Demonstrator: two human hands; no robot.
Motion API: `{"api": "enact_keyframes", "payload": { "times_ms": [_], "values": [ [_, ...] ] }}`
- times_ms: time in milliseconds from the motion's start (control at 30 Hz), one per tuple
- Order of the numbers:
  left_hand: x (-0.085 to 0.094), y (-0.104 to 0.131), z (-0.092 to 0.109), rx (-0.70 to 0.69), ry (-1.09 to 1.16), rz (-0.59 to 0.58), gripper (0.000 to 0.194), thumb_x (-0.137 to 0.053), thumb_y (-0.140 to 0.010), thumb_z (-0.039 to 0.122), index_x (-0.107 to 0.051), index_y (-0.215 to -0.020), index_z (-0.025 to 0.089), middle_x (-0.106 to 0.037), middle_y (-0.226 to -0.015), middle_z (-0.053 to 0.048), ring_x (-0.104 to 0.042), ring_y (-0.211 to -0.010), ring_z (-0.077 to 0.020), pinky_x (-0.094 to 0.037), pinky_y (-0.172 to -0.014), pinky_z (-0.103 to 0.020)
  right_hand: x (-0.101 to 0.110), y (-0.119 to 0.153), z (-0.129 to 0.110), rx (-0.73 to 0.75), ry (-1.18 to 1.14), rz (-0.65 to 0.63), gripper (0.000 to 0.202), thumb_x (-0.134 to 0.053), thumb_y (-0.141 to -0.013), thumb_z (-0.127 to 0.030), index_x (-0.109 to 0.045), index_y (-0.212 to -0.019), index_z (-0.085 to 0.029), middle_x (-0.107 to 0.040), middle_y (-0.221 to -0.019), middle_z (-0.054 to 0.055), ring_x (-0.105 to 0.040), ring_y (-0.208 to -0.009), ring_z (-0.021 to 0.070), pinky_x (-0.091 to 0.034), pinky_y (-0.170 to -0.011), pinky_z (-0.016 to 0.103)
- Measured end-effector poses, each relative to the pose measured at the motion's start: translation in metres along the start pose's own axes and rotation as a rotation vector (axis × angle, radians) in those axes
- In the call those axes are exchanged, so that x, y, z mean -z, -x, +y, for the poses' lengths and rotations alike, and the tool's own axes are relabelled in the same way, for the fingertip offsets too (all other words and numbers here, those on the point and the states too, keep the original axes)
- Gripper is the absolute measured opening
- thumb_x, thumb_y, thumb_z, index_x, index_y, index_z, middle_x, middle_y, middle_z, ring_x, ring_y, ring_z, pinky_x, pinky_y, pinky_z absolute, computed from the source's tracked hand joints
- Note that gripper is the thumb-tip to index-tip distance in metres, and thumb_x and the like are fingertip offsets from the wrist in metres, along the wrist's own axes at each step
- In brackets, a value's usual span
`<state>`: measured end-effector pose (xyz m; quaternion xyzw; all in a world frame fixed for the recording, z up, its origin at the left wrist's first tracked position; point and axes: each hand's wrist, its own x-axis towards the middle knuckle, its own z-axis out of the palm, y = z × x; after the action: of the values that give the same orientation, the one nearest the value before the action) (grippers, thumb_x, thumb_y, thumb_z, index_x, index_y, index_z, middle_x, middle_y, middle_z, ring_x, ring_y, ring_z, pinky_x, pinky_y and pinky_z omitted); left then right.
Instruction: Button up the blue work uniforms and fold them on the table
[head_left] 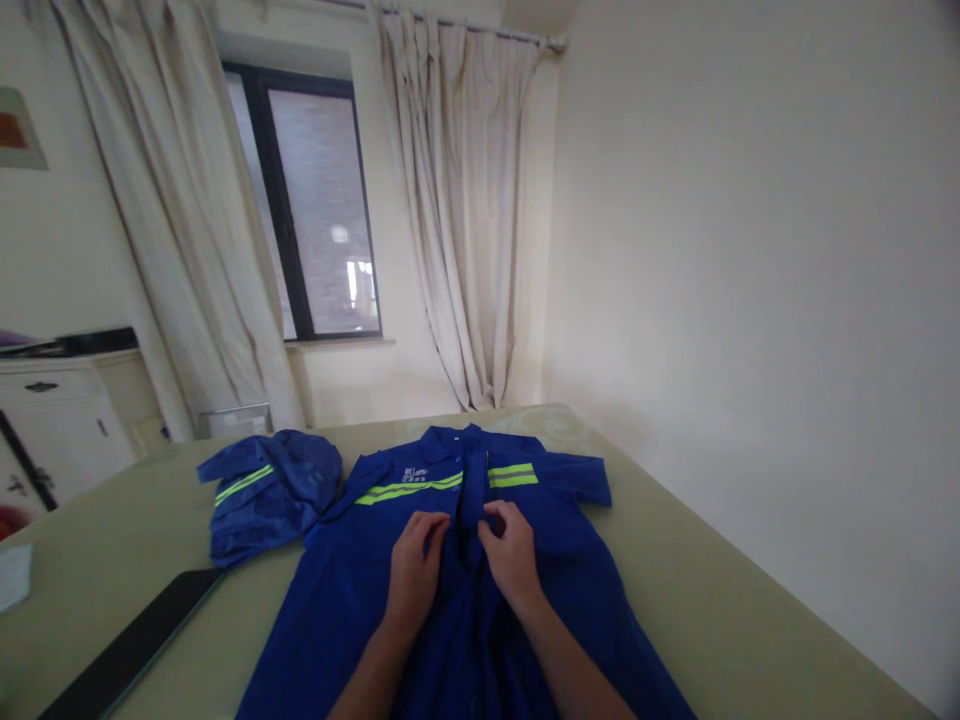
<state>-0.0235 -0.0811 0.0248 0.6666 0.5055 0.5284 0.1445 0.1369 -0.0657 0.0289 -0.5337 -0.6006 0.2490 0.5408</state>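
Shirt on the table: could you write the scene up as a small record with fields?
garment: blue shirt, spread collar-away
surface: greenish table
left hand: pinching one edge of the shirt's front opening
right hand: pinching the opposite edge
left of shirt: blue bundle with a yellow-green stripe; dark slab
behind: window, pale curtain each side

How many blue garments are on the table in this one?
2: one shirt spread out under the left hand and right hand, one bunched garment left of it. More could be hidden in the bunch.
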Motion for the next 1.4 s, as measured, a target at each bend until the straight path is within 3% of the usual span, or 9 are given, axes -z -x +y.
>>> {"api": "enact_keyframes", "payload": {
  "times_ms": [67,167,300,467,733,900,1000,1200,1400],
  "values": [
    [-0.002,0.001,0.002,-0.034,-0.018,-0.104,0.025,-0.048,-0.095,0.034,-0.072,-0.093,0.025,-0.074,-0.096,-0.006,-0.07,-0.092,-0.0231,-0.054,-0.087,-0.036,0.0,0.006,-0.006,0.103,0.129,-0.045,0.017,-0.057,-0.084,-0.021,-0.072,-0.093,-0.02,-0.069,-0.09,0.005,-0.065,-0.08,0.0195,-0.049,-0.075,0.027],
    [-0.006,0.001,0.001,0.01,-0.007,-0.216,0.021,-0.049,-0.092,0.029,-0.07,-0.091,0.024,-0.074,-0.093,-0.005,-0.07,-0.088,-0.022,-0.055,-0.082,-0.034,-0.002,0.012,-0.013,0.117,0.276,-0.139,0.016,-0.057,-0.087,-0.019,-0.072,-0.092,-0.023,-0.068,-0.096,0.004,-0.067,-0.084,0.0187,-0.048,-0.078,0.026],
    [-0.008,0.001,-0.006,0.111,0.077,-0.214,0.012,-0.054,-0.089,0.029,-0.062,-0.095,0.024,-0.074,-0.09,-0.002,-0.072,-0.085,-0.0201,-0.055,-0.08,-0.031,-0.004,0.015,-0.01,0.078,0.417,-0.169,0.013,-0.059,-0.088,-0.019,-0.071,-0.092,-0.023,-0.067,-0.1,0.004,-0.067,-0.088,0.0186,-0.047,-0.079,0.025],
    [-0.006,0.003,-0.007,0.028,-0.002,-0.278,0.014,-0.047,-0.09,0.022,-0.061,-0.093,0.025,-0.074,-0.089,-0.001,-0.071,-0.085,-0.0186,-0.052,-0.079,-0.029,-0.003,0.014,-0.008,0.09,0.377,-0.191,0.017,-0.059,-0.087,-0.018,-0.075,-0.091,-0.023,-0.069,-0.097,0.004,-0.068,-0.087,0.0179,-0.046,-0.079,0.024],
    [-0.007,0.002,-0.004,0.113,0.035,-0.184,0.01,-0.051,-0.091,0.029,-0.059,-0.093,0.025,-0.073,-0.084,-0.001,-0.071,-0.079,-0.0197,-0.052,-0.074,-0.03,-0.005,0.004,-0.004,-0.016,0.067,-0.279,0.026,-0.054,-0.089,-0.024,-0.078,-0.08,-0.018,-0.075,-0.075,0.004,-0.069,-0.072,0.02,-0.045,-0.064,0.026],
    [-0.007,-0.001,-0.007,0.165,0.155,-0.2,0.023,-0.06,-0.088,0.044,-0.063,-0.093,0.022,-0.075,-0.084,-0.003,-0.072,-0.08,-0.0215,-0.054,-0.074,-0.031,-0.006,0.004,0.0,-0.025,0.184,-0.303,0.019,-0.059,-0.084,-0.019,-0.077,-0.081,-0.02,-0.072,-0.069,0.001,-0.066,-0.066,0.0169,-0.039,-0.059,0.024],
    [-0.007,-0.003,-0.012,0.188,0.146,-0.189,0.019,-0.061,-0.085,0.041,-0.063,-0.083,0.022,-0.074,-0.079,-0.002,-0.071,-0.076,-0.0213,-0.054,-0.072,-0.031,-0.006,0.007,-0.004,0.01,0.293,-0.309,0.016,-0.061,-0.085,-0.022,-0.078,-0.085,-0.022,-0.073,-0.072,0.001,-0.066,-0.068,0.0162,-0.039,-0.062,0.024],
    [-0.01,-0.003,-0.017,0.197,0.179,-0.165,0.017,-0.061,-0.083,0.038,-0.064,-0.085,0.021,-0.074,-0.08,-0.003,-0.072,-0.077,-0.021,-0.055,-0.073,-0.032,-0.005,0.012,-0.012,-0.01,0.506,-0.299,0.012,-0.065,-0.085,-0.022,-0.074,-0.092,-0.026,-0.073,-0.085,0.001,-0.067,-0.081,0.0178,-0.039,-0.068,0.024],
    [-0.01,-0.003,-0.011,0.169,0.14,-0.16,0.018,-0.058,-0.085,0.039,-0.063,-0.088,0.022,-0.074,-0.084,-0.003,-0.071,-0.08,-0.0214,-0.055,-0.076,-0.033,-0.006,0.006,-0.003,0.005,0.292,-0.211,0.009,-0.066,-0.078,-0.015,-0.071,-0.079,-0.023,-0.07,-0.088,0.002,-0.065,-0.08,0.0174,-0.044,-0.072,0.025]
  ]
}}
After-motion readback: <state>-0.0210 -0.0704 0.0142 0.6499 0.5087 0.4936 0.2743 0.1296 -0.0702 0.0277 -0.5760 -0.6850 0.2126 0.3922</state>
